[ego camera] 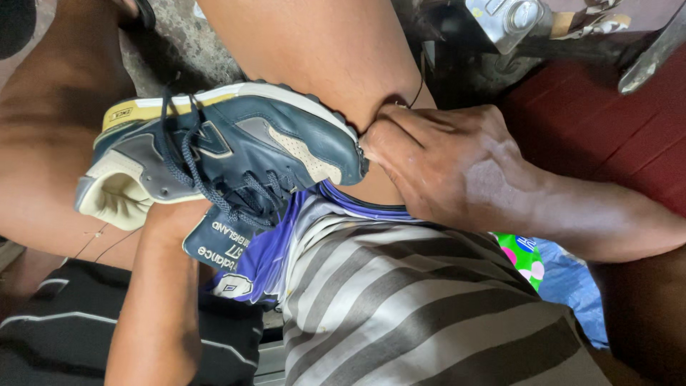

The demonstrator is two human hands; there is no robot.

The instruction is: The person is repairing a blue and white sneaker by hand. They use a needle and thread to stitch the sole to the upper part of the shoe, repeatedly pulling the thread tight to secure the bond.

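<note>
A navy blue sneaker (pixel 236 143) with a cream lining, yellowed sole and dark laces lies on its side, wedged between my bare thighs (pixel 321 50). My right hand (pixel 443 164) is closed into a fist, fingertips pressed against the sneaker's toe. A thin dark thread (pixel 419 86) runs up from that fist. My left forearm (pixel 153 300) comes up from below and ends at the shoe's opening by the tongue label. The left hand itself is hidden under or inside the shoe.
My grey-striped shirt (pixel 400 307) fills the lower middle, and black shorts (pixel 64 329) lie at the lower left. A metal machine part (pixel 511 18) sits at the top right above a dark red surface (pixel 607 121). Beneath my right arm are a green patterned bag (pixel 525 256) and blue plastic (pixel 572 286).
</note>
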